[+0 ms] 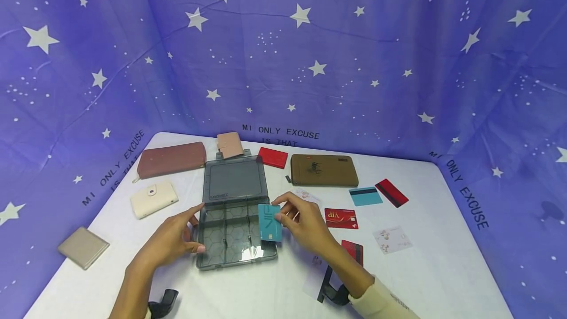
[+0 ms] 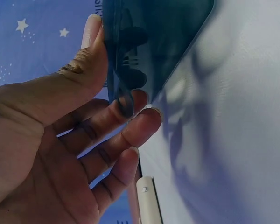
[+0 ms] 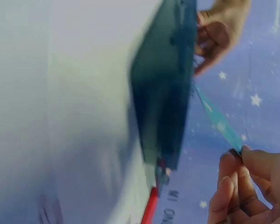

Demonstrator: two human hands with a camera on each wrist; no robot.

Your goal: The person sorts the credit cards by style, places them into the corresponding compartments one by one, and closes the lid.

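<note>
A grey see-through plastic storage box (image 1: 235,256) lies on the table with its lid (image 1: 235,178) folded back, showing long compartments. My left hand (image 1: 170,240) holds its left edge; in the left wrist view the thumb (image 2: 84,70) lies along the rim and the fingertips (image 2: 147,123) touch the side. Between thumb and fingers of my right hand (image 1: 305,223) is a teal card (image 1: 269,228), tilted above the box's right compartment. In the right wrist view that card (image 3: 219,121) appears edge-on, pinched at one end.
Right of the box lie a red VIP card (image 1: 341,218), a blue striped card (image 1: 365,196), a red striped card (image 1: 392,192) and a clear floral card (image 1: 393,239). Around the back and left are a brown wallet (image 1: 325,174), a maroon wallet (image 1: 173,159), a cream wallet (image 1: 154,200) and a tan cardholder (image 1: 83,247).
</note>
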